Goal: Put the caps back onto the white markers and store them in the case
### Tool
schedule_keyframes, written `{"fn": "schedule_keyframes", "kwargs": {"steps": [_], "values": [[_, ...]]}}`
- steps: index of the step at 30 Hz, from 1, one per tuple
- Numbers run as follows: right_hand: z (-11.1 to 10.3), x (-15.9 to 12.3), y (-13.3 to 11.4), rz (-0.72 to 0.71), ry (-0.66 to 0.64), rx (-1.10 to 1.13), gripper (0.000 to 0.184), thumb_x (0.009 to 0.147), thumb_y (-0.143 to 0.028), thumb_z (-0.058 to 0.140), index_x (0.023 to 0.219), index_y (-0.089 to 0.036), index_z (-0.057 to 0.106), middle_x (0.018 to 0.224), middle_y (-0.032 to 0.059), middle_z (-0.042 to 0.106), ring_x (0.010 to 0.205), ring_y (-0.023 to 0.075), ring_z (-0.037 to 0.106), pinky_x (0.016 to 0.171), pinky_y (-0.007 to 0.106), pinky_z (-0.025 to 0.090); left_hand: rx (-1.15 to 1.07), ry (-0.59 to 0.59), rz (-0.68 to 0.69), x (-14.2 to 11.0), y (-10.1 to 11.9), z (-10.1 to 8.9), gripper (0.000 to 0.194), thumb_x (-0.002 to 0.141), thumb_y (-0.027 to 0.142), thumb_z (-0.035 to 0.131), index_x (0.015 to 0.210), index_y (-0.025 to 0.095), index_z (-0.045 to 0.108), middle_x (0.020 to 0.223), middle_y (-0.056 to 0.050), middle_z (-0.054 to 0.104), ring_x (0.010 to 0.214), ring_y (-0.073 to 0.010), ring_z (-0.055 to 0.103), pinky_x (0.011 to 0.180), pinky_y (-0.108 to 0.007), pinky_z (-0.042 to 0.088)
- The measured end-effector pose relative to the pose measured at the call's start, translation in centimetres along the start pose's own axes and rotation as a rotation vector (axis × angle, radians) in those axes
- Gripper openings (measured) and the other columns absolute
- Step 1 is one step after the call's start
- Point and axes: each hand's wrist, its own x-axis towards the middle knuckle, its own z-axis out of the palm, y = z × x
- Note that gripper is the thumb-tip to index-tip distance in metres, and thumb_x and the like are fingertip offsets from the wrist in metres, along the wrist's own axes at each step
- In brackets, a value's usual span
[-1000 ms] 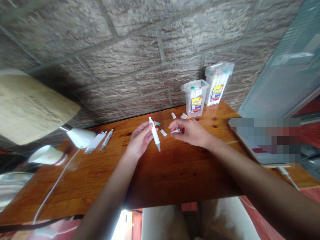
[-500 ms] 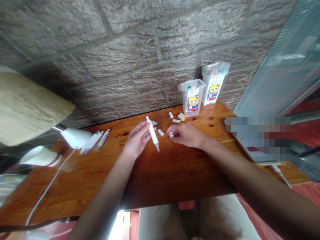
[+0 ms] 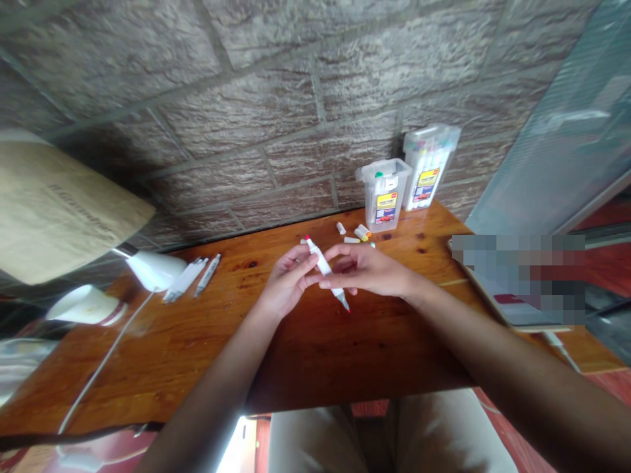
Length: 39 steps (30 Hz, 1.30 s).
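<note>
Your left hand (image 3: 290, 281) is gripping a white marker (image 3: 323, 264), its thumb and fingers pinching the upper half of the barrel. The grip of your right hand (image 3: 375, 269) is also closing on the marker, lower down, the thumb crossing the barrel and the fingers curling behind it. The marker is being held in front of you, raised above the table (image 3: 320, 355). Its long axis is running obliquely: the red far end is pointing away from you and to your left, toward the wall (image 3: 276, 105), while the grey tapering end, with its red nib, is pointing toward you and to your right, projecting below the right thumb.

Just beyond your right hand, a white cap (image 3: 340, 228) is lying near a pair of orange-marked caps (image 3: 364, 232); a yellow-ended cap (image 3: 351, 240) is lying closer to the fingers. Behind these, a clear container (image 3: 384, 197) is standing upright with a green-ended piece inside, and a fuller container (image 3: 428, 167) of markers is standing just beside it, to the right. Well to the left, several white markers (image 3: 185, 281) are lying side by side, with a separate marker (image 3: 208, 276) lying near them. Farther left, a white cup (image 3: 86, 305) is resting near a white cable (image 3: 108, 361).
</note>
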Motion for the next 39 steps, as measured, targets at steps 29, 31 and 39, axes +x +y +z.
{"fn": "schedule_keyframes", "kwargs": {"steps": [29,31,39], "values": [[-2.3,0.8,-1.0,-0.132,0.609,0.580,0.023,0.065,-0.024,0.083,0.069,-0.014,0.063,0.055,-0.0052,0.056,0.041,0.0011,0.034,0.033,0.014,0.026,1.490,-0.277,0.692,-0.1,-3.3,1.7,0.057,0.094,0.047,0.057,0.145,0.024,0.047,0.150,-0.011,0.049,0.142,-0.0262,0.037,0.117,-0.045,0.031],[-2.3,0.9,-1.1,-0.129,0.643,0.606,0.023,0.065,-0.022,0.082,0.066,-0.014,0.060,0.053,-0.0057,0.054,0.041,0.0007,0.032,0.033,0.013,0.025,1.552,-0.471,0.739,-0.5,-3.5,2.3,0.053,0.095,0.048,0.053,0.144,0.025,0.050,0.157,-0.009,0.040,0.147,-0.0275,0.028,0.120,-0.048,0.027],[-2.8,1.0,-1.0,-0.131,0.689,0.654,0.024,0.063,-0.021,0.081,0.069,-0.015,0.058,0.054,-0.0069,0.054,0.039,0.0003,0.030,0.034,0.014,0.028,1.586,-0.648,0.714,-0.9,-3.6,3.4,0.052,0.099,0.050,0.043,0.143,0.023,0.051,0.155,-0.008,0.044,0.146,-0.0251,0.031,0.122,-0.048,0.025]]}}
